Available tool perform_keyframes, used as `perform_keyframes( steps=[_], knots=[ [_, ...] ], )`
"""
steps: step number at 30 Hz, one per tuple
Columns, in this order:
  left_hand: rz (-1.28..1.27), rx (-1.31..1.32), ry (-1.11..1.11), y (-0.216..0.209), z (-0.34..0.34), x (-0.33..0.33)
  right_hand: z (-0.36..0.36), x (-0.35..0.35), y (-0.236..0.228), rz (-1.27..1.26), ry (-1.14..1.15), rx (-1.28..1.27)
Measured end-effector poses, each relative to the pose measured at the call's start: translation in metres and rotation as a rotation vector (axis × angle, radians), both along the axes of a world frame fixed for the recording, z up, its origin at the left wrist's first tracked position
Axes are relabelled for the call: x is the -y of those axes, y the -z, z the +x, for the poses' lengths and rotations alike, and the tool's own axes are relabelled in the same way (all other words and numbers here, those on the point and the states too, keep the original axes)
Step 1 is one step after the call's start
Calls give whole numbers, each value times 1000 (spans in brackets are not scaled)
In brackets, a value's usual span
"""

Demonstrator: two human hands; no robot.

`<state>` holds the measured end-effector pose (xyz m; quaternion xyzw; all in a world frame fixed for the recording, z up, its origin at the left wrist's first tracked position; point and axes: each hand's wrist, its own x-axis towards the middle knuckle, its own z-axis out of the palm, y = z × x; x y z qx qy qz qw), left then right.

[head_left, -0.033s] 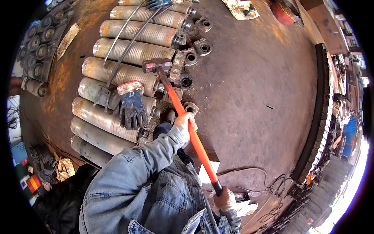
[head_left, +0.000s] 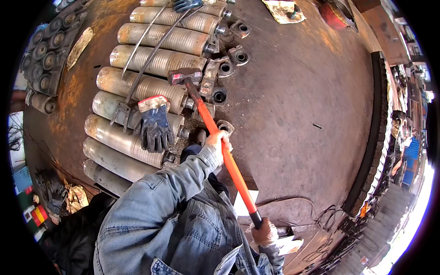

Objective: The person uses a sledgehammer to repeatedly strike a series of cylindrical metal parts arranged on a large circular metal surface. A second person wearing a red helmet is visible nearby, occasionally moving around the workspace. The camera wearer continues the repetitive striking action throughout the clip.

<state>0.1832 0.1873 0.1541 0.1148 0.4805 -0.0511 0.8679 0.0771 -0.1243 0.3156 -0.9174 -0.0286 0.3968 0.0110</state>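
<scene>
A sledgehammer (head_left: 238, 178) with an orange handle and black grip end slants across the middle. My left hand (head_left: 219, 145) is wrapped round the handle about midway. Lower right, my right hand (head_left: 264, 233) is closed on the black end. The dark steel hammer head (head_left: 184, 76) is at the shaft end of a grooved roller (head_left: 142, 86), beside the bearing housings; whether it touches them I cannot tell. Blue-black work gloves (head_left: 156, 126) with pale cuffs lie on the rollers left of my left hand. Several bearing housings (head_left: 219, 96) lie along the shaft ends.
Several rollers (head_left: 121, 137) lie in a row on the steel floor, with long metal rods (head_left: 153, 50) across them. More rollers are stacked (head_left: 48, 59) at far left. A cable (head_left: 293, 198) loops at lower right. A dark ribbed strip (head_left: 366, 137) runs along the right, and a red drum (head_left: 333, 16) stands far right.
</scene>
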Motion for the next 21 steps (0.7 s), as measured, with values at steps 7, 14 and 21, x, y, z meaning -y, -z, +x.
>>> perform_keyframes(
  steps=[7,14,21],
  knots=[
    [-71,116,-19,21,27,28,-5,24,3,3,-9,91],
    [-117,184,17,17,44,54,-9,48,12,14,55,134],
    [-74,25,-99,1,3,34,-6,53,22,53,-20,95]
  ],
)
